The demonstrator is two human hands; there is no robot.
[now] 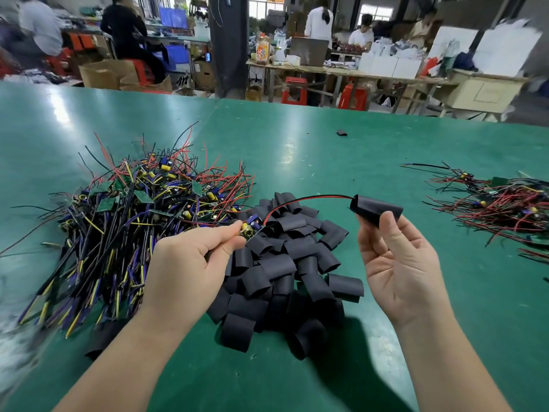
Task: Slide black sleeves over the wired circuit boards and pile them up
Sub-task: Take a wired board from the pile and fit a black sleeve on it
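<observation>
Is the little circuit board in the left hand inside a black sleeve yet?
Out. The circuit board lies bare in the left hand; only its red-and-black wire reaches the sleeve that the right hand holds.

We see a green table (297, 150) bearing a big tangle of wired circuit boards (142, 209) at left, a heap of black sleeves (285, 269) just beside it, a smaller wired pile (505, 206) at right, and one stray sleeve (341, 132) farther back.

glossy green table top (326, 150), foreground. beyond its far edge: dark square pillar (228, 46), open brown cardboard box (104, 74), red plastic stool (293, 90). pale wooden bench (344, 72) bears white cartons (383, 66) and an orange-labelled clear bottle (263, 50).
</observation>
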